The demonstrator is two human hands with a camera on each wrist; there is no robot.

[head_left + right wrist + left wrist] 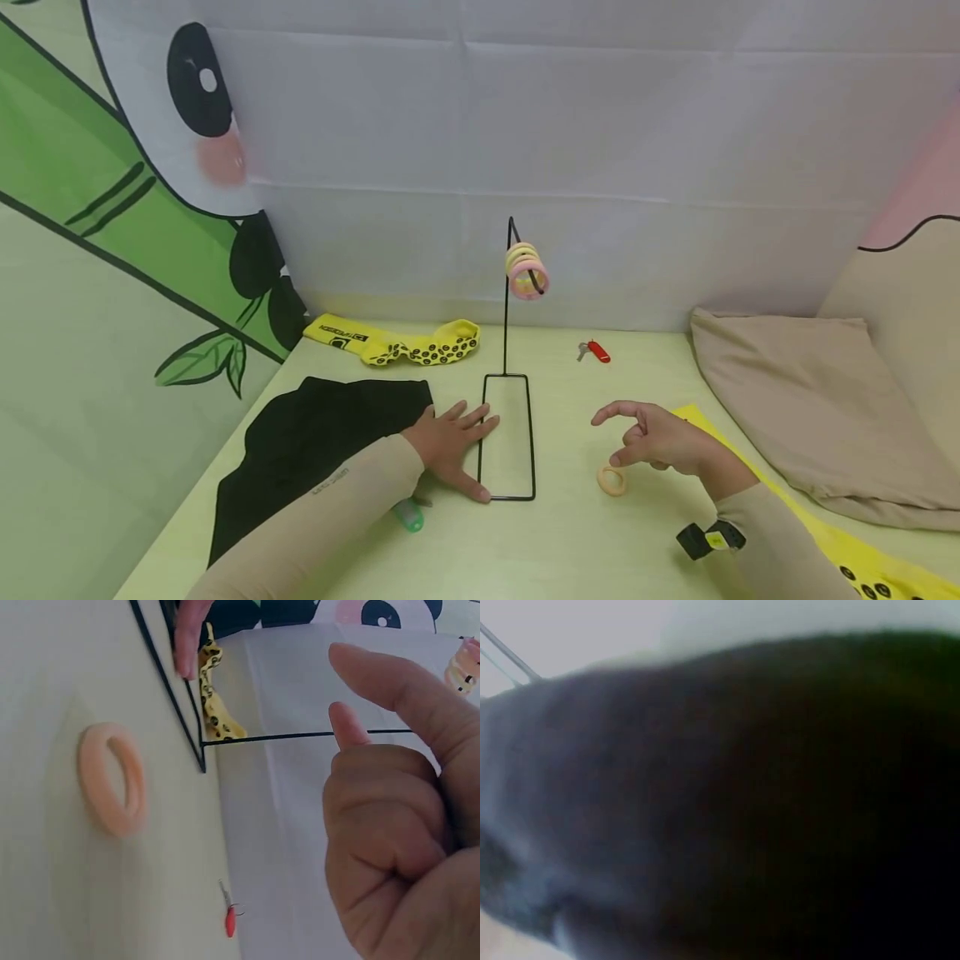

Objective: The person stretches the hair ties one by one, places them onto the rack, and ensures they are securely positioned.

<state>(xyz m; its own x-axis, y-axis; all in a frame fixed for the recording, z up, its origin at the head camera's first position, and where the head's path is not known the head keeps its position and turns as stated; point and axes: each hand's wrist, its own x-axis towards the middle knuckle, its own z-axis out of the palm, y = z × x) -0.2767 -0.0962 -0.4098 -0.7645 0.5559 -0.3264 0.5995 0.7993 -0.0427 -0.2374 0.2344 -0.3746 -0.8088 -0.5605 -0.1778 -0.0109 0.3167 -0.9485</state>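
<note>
A black wire stand (532, 442) has a rectangular base on the table and an upright ending in a slanting hook. Several yellow rings (516, 252) and a pink ring (513, 287) hang on that hook. My left hand (450, 446) rests with spread fingers across the left side of the base. Above a loose light-orange ring (615, 493) hovers my right hand (663, 440), thumb and index finger apart, other fingers curled, nothing held. The right wrist view shows this ring (94, 780) lying apart from the fingers. Dark blur fills most of the left wrist view.
Black cloth (322, 450) lies under the left forearm, beside a green key tag (409, 515). A yellow printed cloth (420, 346) and a red key tag (598, 351) lie toward the back. Beige fabric (795, 400) and another yellow cloth (847, 542) are at right.
</note>
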